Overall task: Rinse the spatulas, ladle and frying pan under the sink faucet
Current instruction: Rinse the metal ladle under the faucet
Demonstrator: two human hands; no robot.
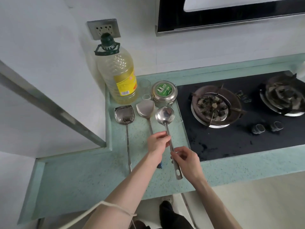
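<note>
A steel ladle [165, 114] lies with its bowl near the round tin and its long handle pointing toward me. My right hand [185, 160] grips the ladle's handle low down. My left hand [157, 142] pinches the same handle higher up. Left of the ladle lies a steel spatula [145, 107], whose handle runs under my left hand. Farther left, a stained flat spatula [124, 114] lies on the green counter [92, 176] with its thin handle toward me. No frying pan or sink faucet is in view.
A big oil bottle [120, 76], a glass [145, 89] and a round steel tin [164, 92] stand behind the utensils. A black gas hob [231, 141] with two burners lies to the right. The range hood [231, 14] hangs above it.
</note>
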